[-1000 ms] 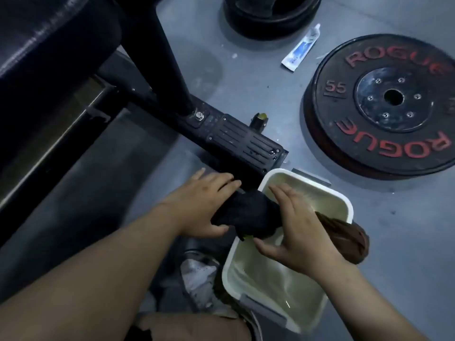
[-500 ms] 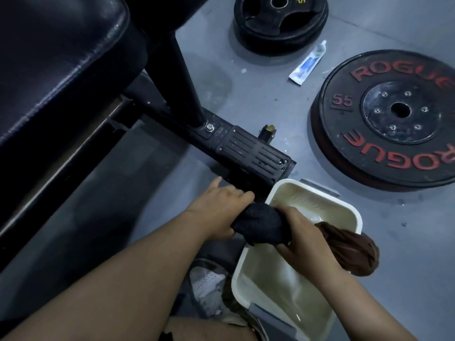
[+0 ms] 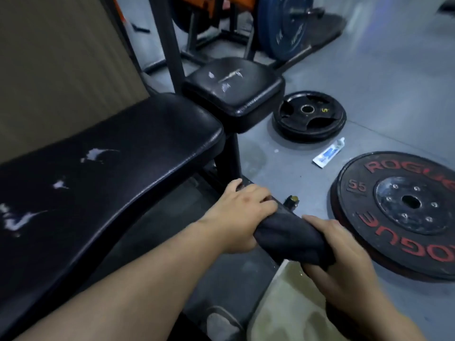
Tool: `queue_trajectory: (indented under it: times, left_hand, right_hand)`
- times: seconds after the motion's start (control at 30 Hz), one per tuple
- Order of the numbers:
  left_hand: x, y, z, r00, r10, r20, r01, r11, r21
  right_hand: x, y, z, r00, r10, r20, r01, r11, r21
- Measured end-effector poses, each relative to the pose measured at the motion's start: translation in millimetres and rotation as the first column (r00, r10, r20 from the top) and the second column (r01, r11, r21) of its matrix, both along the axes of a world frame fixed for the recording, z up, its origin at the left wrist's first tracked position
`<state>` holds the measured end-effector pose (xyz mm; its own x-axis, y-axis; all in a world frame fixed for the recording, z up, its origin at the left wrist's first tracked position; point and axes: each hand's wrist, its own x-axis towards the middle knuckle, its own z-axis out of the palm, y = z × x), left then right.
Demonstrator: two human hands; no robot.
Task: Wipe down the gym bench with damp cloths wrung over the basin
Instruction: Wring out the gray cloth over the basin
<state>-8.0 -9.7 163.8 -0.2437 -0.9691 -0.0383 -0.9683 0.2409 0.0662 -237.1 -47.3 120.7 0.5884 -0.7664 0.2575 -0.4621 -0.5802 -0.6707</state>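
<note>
A dark cloth (image 3: 293, 238), rolled into a thick twist, is stretched between my hands above the near corner of the white basin (image 3: 283, 313). My left hand (image 3: 240, 212) grips its upper end and my right hand (image 3: 344, 254) grips its lower end. The basin holds murky water and is cut off by the bottom edge of the view. The black padded bench (image 3: 110, 168) runs along the left, with white smears on its long pad. Its smaller seat pad (image 3: 234, 87) beyond also carries white smears.
A large black 55 plate (image 3: 403, 210) with red lettering lies flat on the grey floor at right. A smaller black plate (image 3: 309, 114) and a white-blue tube (image 3: 328, 156) lie behind it. A blue plate and rack frames stand at the back. My shoe (image 3: 221, 323) is by the basin.
My view has lifted from the basin toward the bench, so both pads now show. Both hands keep hold of the dark cloth, which is now twisted longer. The brown cloth has left view.
</note>
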Motion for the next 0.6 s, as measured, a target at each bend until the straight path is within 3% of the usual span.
queue_trajectory:
  times: [0.07, 0.2, 0.4, 0.6]
  left_hand:
    - [5, 5, 32, 0.998, 0.062, 0.004, -0.062, 0.998, 0.030]
    - [24, 19, 84, 0.986, 0.121, 0.114, -0.111, 0.989, -0.093]
    - [78, 36, 143, 0.962, 0.186, 0.199, -0.147, 0.970, -0.195]
    - [142, 13, 157, 0.929, 0.338, 0.152, -0.305, 0.930, -0.206]
  right_hand:
    - [9, -6, 25, 0.999, 0.020, 0.034, -0.019, 0.999, -0.046]
    - [33, -13, 76, 0.992, 0.104, 0.073, -0.095, 0.989, -0.116]
    - [88, -19, 141, 0.980, 0.198, 0.000, -0.193, 0.957, -0.219]
    - [157, -32, 168, 0.978, 0.183, -0.096, -0.201, 0.950, -0.240]
